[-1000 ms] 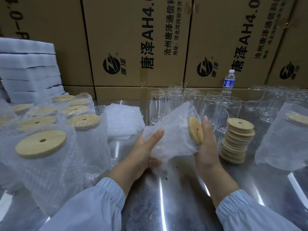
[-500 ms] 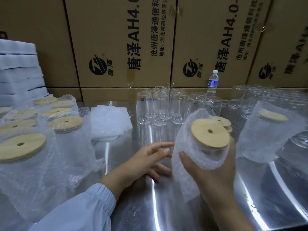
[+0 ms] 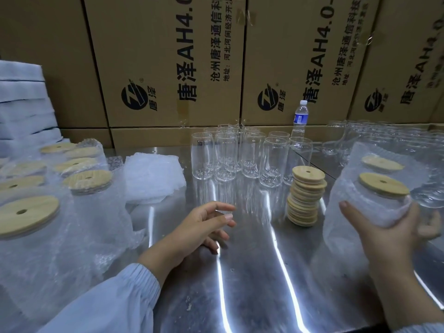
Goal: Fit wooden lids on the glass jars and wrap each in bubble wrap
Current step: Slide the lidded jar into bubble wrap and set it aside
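A: Steel surface, with a wall of printed cardboard boxes behind it. Landmark is the lid stack: loose wooden discs, piled, leaning a bit.

B: Hands?

A: The right hand grips the wrapped jar just right of the lid stack. Thumb is on the near side, fingers curled round the far side. The jar is roughly upright, its wooden lid seated on top and wrap up around the body. Can't tell if the base touches the steel.

B: Left?

A: The left hand is left of the lid stack, nearer the camera. Fingers are loose and slightly curved, with nothing in them.

B: Stock?

A: The bare glass jars are clustered just behind-left of the lid stack, unlidded. There's more bare glass behind-right of it, blurred. The second wrapped jar is right of the stack, behind the held one. The finished wrapped jars are well left of the stack, lids on. The bubble wrap pile is left of the stack, closer to it than that batch. The foam sheets are far left and behind. The water bottle is straight behind the stack, by the boxes.
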